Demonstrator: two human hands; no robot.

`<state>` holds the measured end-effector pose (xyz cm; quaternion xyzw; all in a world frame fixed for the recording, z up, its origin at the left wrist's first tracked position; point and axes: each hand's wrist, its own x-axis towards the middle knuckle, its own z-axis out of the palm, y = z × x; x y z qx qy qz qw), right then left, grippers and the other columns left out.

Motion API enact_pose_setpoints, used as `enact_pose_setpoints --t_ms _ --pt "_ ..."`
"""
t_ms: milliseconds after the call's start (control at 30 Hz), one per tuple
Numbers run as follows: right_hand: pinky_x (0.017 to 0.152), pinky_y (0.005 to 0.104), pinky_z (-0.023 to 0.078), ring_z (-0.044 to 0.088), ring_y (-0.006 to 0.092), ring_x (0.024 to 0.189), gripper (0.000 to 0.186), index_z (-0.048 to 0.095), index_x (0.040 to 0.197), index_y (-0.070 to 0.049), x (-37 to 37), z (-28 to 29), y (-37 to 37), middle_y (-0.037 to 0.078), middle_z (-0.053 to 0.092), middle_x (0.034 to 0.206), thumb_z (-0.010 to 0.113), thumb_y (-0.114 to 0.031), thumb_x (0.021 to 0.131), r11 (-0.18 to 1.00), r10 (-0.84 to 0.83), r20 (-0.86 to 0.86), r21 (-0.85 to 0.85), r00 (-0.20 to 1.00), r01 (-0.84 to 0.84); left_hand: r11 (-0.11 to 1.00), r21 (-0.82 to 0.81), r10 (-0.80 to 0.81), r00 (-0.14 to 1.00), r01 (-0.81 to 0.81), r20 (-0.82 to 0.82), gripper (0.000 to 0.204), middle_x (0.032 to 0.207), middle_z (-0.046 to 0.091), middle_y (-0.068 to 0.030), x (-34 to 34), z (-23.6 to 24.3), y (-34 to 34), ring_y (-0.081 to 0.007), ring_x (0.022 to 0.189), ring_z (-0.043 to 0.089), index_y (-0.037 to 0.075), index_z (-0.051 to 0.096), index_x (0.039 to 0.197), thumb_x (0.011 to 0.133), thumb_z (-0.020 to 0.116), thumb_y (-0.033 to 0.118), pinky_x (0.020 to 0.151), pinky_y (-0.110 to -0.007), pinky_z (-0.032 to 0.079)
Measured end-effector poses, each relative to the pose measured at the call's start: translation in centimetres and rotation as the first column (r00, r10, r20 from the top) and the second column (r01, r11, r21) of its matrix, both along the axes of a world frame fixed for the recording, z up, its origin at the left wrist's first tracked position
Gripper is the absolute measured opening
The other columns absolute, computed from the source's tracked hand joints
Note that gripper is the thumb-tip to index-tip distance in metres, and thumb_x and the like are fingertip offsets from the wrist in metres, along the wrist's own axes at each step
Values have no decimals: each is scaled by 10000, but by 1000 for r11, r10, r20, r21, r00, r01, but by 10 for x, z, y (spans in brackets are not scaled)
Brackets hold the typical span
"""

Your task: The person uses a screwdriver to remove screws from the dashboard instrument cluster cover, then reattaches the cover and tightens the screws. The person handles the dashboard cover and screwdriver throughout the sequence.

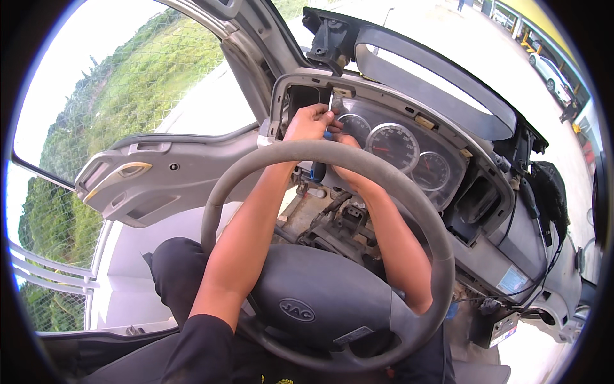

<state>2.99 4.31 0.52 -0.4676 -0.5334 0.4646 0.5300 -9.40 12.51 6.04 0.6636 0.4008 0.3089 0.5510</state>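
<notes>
A screwdriver (317,171) with a black and blue handle stands nearly upright behind the steering wheel rim (325,151). Its bright shaft points up at the top left edge of the instrument cluster (392,147). My left hand (311,121) is closed, with its fingertips around the screwdriver near the shaft. Lower and to the right, my right hand (346,142) is closed at the handle; the wheel rim and my fingers hide part of that grip. Both forearms reach past the wheel, the left one over its rim and the right one through its opening.
The steering wheel hub (320,297) lies between my arms. Below the cluster, the steering column parts (348,221) are exposed. A loose cluster hood (428,80) rests on top of the dash. The door (166,176) stands open at left. Black cables (543,275) hang at right.
</notes>
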Motion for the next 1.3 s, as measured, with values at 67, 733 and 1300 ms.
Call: enact_pose_setpoints --t_ms 67,733,1300 --pt "927 380 522 671 191 1003 250 761 1150 25 -4 2 -4 160 781 1067 658 -161 1019 998 -44 82 -44 996 48 1000 0 -2 1000 2 5 320 1090 798 -166 -4 -4 0 -186 984 757 -81 703 1335 1138 581 140 868 -338 598" --pt "931 329 507 637 141 1057 277 761 1196 28 -6 -14 3 102 747 1143 681 -163 1012 997 -80 77 12 994 79 999 50 -3 998 7 -69 345 1105 822 -104 -4 -14 6 -127 884 761 15 728 1410 1132 629 193 672 -275 578" --pt "663 283 526 682 99 774 321 766 1077 61 10 2 -4 87 776 950 825 -251 1028 958 -145 -186 -273 972 91 996 83 58 912 -26 -407 560 1084 759 -84 -22 4 -14 -172 966 722 -16 678 1386 1126 619 476 810 -332 622"
